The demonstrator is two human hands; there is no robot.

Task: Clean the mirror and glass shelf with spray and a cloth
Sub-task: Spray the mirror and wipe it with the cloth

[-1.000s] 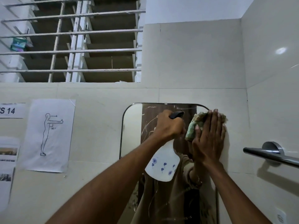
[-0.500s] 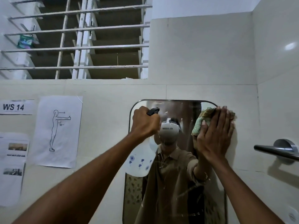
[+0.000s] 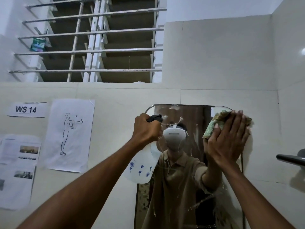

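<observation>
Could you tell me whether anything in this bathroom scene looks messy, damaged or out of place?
Mainly the mirror: streaks and runs of liquid cross its glass, so it is not yet wiped clean. The right hand presses the cloth at its top right corner; the left hand grips the spray bottle.

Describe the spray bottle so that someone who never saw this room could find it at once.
Find the mirror on the tiled wall, right of the paper sheets. At its upper left edge the left hand grips the spray bottle. It is white with small blue flowers and a black trigger top, unlike the green cloth at the mirror's upper right.
</observation>
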